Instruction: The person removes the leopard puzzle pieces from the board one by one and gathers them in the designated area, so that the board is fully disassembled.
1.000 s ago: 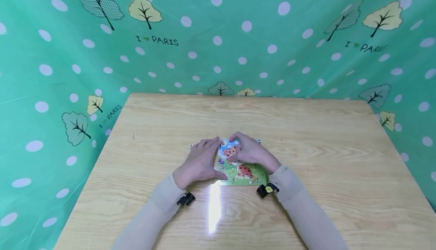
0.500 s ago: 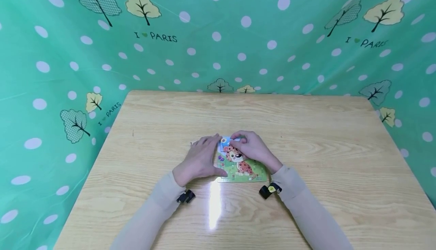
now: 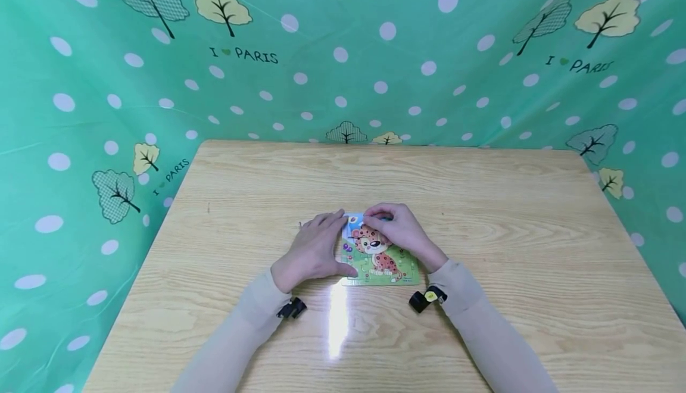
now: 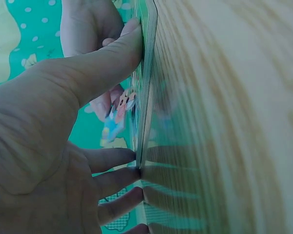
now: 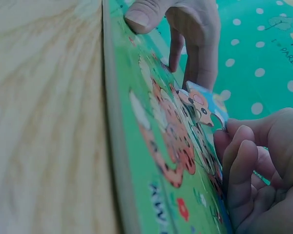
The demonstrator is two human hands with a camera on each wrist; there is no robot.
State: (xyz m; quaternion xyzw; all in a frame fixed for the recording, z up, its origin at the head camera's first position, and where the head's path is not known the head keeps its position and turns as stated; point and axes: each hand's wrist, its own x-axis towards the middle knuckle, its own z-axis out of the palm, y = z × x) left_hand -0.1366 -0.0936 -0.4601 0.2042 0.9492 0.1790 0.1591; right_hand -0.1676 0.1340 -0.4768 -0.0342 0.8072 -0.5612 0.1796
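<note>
A flat jigsaw puzzle (image 3: 404,274), picturing a spotted leopard cub on green grass, lies on the table between the hands. My left hand (image 3: 315,249) steadies its left side: the thumb rests on the near left corner, and the spread fingers touch the far part of that edge. My right hand (image 3: 401,229) is over the puzzle's far right part. It pinches a puzzle piece (image 5: 202,105) printed with an orange ear and blue sky. In the right wrist view this piece is tilted, raised above the board at least in part. The right hand covers the puzzle's far right corner.
The wooden table (image 3: 509,220) stretches out around the puzzle, with a bright light reflection in front of it. A green dotted cloth (image 3: 386,53) with printed trees hangs behind and at the sides. Each sleeve carries a small black wrist device (image 3: 426,299).
The right hand has drawn back from over the cub's face toward the far edge, uncovering the face, and holds the piece by its right side. The left hand stays put.
</note>
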